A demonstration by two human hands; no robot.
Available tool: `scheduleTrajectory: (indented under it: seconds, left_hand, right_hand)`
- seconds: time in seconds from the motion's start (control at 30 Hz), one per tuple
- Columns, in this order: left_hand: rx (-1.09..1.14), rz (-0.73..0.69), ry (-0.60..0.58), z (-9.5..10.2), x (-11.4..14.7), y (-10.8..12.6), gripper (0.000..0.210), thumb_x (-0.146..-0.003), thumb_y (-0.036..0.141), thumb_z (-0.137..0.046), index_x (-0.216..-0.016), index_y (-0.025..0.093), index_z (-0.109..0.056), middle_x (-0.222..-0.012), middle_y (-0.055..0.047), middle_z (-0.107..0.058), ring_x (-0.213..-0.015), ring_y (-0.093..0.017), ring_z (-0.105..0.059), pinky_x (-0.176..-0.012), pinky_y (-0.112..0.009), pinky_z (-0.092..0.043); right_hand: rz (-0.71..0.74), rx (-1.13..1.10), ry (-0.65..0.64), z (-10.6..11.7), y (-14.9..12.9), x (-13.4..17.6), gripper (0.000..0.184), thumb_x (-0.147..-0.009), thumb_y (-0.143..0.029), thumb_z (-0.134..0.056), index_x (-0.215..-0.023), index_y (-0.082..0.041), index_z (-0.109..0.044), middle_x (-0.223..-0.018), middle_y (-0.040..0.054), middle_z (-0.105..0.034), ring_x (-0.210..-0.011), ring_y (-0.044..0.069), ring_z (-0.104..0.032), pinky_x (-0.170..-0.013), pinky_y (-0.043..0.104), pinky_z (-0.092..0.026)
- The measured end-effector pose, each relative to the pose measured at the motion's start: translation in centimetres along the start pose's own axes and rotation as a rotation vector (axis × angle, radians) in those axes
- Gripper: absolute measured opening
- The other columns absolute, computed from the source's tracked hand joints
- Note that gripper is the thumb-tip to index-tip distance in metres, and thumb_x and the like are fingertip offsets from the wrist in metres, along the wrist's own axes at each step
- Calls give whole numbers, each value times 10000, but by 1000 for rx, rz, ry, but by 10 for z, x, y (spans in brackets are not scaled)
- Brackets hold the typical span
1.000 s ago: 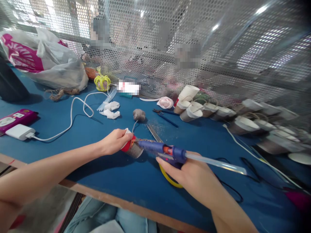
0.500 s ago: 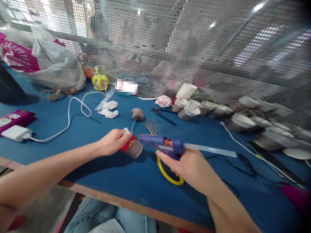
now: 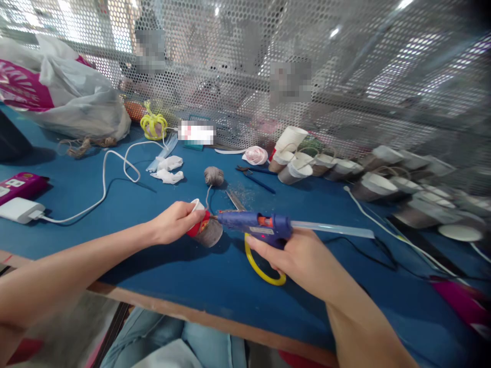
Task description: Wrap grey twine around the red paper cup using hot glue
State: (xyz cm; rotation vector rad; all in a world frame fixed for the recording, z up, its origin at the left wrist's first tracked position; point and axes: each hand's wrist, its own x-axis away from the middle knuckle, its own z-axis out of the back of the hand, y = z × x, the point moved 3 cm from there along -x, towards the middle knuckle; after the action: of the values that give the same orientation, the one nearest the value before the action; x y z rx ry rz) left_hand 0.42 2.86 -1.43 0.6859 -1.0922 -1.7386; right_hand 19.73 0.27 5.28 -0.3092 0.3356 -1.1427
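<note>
A small paper cup [image 3: 209, 233], red near its rim and wrapped in grey yarn toward its base, lies tilted in my left hand [image 3: 177, 222], whose fingers close round the rim end. My right hand [image 3: 303, 260] grips a blue hot glue gun [image 3: 255, 228], its nozzle at the cup's side; whether it touches is hard to tell. From the gun's back sticks a clear glue stick [image 3: 333, 229]. Grey yarn runs from the cup to a small yarn ball [image 3: 214, 176] behind it. Under the gun lie scissors with a yellow handle [image 3: 264, 271], partly covered by my right hand.
Pliers with blue handles [image 3: 257, 179] and a pink ribbon roll [image 3: 255, 155] lie farther back. Several wrapped cups [image 3: 295, 171] line the right. At left are a plastic bag [image 3: 84, 97], a white charger [image 3: 21, 210] and its cable. Perforated metal [image 3: 230, 66] closes the back.
The view has shifted slightly, so things on the table appear a little farther left. Both hands keep their holds, with the nozzle still at the cup.
</note>
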Motion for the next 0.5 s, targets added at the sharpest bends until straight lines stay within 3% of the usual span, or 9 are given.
scheduleTrajectory:
  seconds: [0.23, 0.5]
  left_hand:
    - [-41, 4, 4, 0, 0, 2, 434, -808, 440, -281, -699, 95, -521, -561, 34, -337, -532, -79, -276, -496, -196, -275]
    - [-45, -2, 8, 0, 1, 2, 443, -811, 426, -278, -770, 92, -565, -565, 29, -389, -527, -83, -306, -497, -193, -291]
  right_hand:
    - [27, 12, 7, 1, 0, 2, 222, -733, -353, -496, -572, -213, -558, -330, -63, -492, -345, 130, -478, -423, 248, -385]
    - [-6, 13, 1, 0, -2, 4, 271, -728, -374, -489, -507, -218, -503, -366, -42, -516, -422, 151, -531, -458, 256, -415]
